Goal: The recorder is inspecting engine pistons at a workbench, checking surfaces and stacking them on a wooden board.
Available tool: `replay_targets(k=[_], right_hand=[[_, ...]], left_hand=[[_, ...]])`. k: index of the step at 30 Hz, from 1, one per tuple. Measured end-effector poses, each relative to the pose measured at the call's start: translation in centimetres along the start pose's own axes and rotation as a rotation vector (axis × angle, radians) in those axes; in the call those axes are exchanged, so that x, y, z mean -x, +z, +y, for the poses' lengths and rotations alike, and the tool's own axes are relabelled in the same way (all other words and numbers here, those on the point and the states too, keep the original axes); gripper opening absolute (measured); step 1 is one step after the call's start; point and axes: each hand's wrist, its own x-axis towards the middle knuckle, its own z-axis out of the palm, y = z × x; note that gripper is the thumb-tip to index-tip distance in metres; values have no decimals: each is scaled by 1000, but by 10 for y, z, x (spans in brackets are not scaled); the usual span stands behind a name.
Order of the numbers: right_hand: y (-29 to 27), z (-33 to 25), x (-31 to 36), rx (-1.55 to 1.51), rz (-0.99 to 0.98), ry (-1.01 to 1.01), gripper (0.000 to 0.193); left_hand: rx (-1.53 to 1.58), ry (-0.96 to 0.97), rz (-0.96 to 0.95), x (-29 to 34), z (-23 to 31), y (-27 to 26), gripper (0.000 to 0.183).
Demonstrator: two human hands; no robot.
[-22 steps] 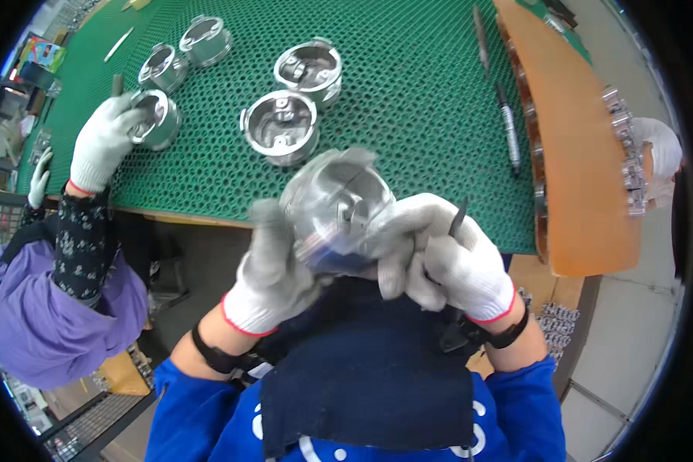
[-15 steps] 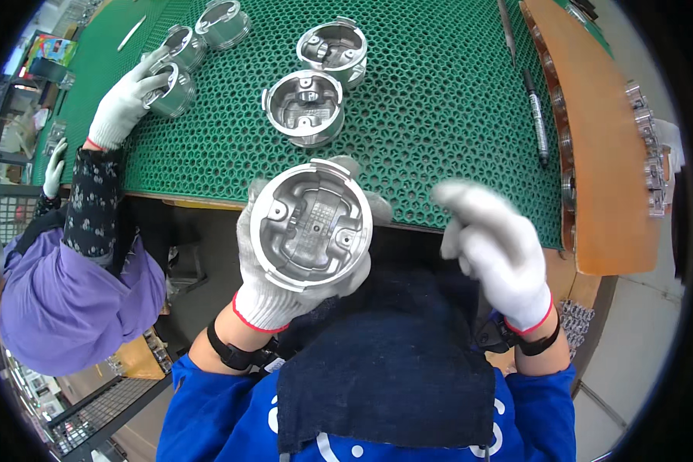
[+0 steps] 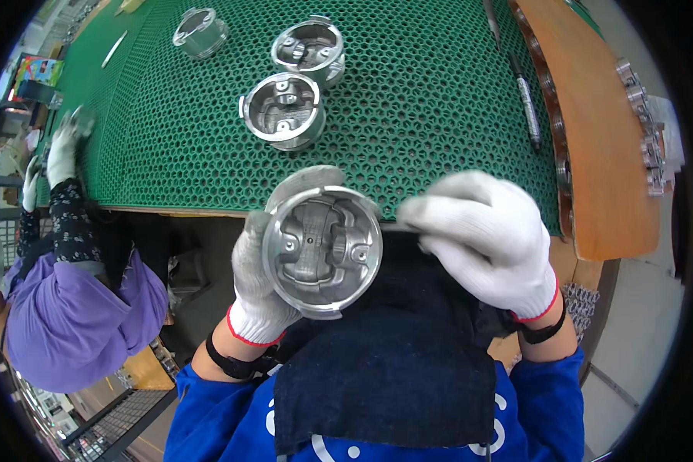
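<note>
Well beyond my left hand (image 3: 250, 269), slightly to its left: a lone piston (image 3: 200, 35) on the green mat (image 3: 162, 154). Left fingers wrapped round the outer wall of a second, the held piston (image 3: 322, 254), hollow face toward me. Judged stiff, fairly heavy, slick against knit gloves; best cradled round that wall, off the thin rim. Right hand (image 3: 489, 235) beside it, apart, fingers part-curled; can't tell if they hold anything. Beyond them, a marker (image 3: 525, 100).

We get bright, even light with soft shadows; glints line the round silvery metal piston (image 3: 314, 250). Fisheye edges bend and fall to black, and blur smears the co-worker's white-gloved fingers (image 3: 70, 127).
</note>
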Motion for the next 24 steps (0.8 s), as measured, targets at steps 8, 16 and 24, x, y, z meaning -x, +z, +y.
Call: replay_targets(k=[8,16,24], right_hand=[[6,-15,11,-512,-422,80,23],[-22,0,16,-1496,330,424,28],[7,-2,21,63,-174,135,30]], left_hand=[[-193,102,57,-4,-8,-3,85],[186,169,12,4,5,-10,89],[343,0,90,2,-7,6,69]])
